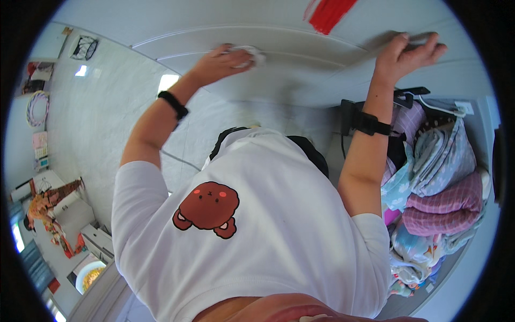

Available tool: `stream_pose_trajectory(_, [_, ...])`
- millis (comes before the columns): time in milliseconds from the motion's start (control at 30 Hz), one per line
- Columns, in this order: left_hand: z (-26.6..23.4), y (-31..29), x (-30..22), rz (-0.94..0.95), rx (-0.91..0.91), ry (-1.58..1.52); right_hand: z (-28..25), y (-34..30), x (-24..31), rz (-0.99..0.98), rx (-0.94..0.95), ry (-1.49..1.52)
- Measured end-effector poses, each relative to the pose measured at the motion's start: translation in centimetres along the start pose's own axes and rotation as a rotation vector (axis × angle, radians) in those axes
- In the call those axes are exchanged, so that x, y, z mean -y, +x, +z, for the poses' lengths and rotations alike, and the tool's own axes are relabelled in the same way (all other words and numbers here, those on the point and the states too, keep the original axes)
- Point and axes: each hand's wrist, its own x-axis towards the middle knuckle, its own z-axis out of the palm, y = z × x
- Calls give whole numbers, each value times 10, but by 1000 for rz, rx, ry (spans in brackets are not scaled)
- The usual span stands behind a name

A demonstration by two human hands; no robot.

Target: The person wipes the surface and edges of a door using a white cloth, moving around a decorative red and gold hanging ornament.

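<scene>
A large white door [300,59] with curved moulded lines stands in front of me. My left hand [225,61] presses a crumpled white cloth [257,56] to its surface. Motion blurs the fingertips a little, and they cover part of the cloth; whether it is fabric or tissue I cannot tell. Farther right, my right hand [407,56] rests at the door with its fingers spread and nothing in them. Just below that hand is a black door handle [412,92]. Black bands circle both my wrists.
Folded blankets and clothes [442,198] fill a compartment at my right. A red decoration [330,15] is on the door at the top. Pale floor tiles [118,96] stretch to the left, with a black-and-white item [84,48] at the far left. Cluttered furniture [72,220] stands lower left.
</scene>
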Motion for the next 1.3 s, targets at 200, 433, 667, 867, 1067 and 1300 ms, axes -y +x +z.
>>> stream_pose_trajectory(200, [-6,158,-50,31,-236,-170,-54,-42,3,132,327,-86])
stream_pose_trajectory(433, [-88,243,-53,122,-743,-375,-105,-107,34,1500,242,1068])
stream_pose_trajectory(667, [-111,224,-40,-85,-648,-569,-97,-23,47,1270,94,1087])
stream_pose_trajectory(867, [-109,193,16,-308,-840,-508,-64,98,55,588,-279,902])
stream_pose_trajectory(1067, [-108,137,66,-561,-792,-220,-33,133,60,-106,-45,-193])
stream_pose_trajectory(1300, [-96,127,78,-625,-751,64,3,-22,18,-221,101,-139])
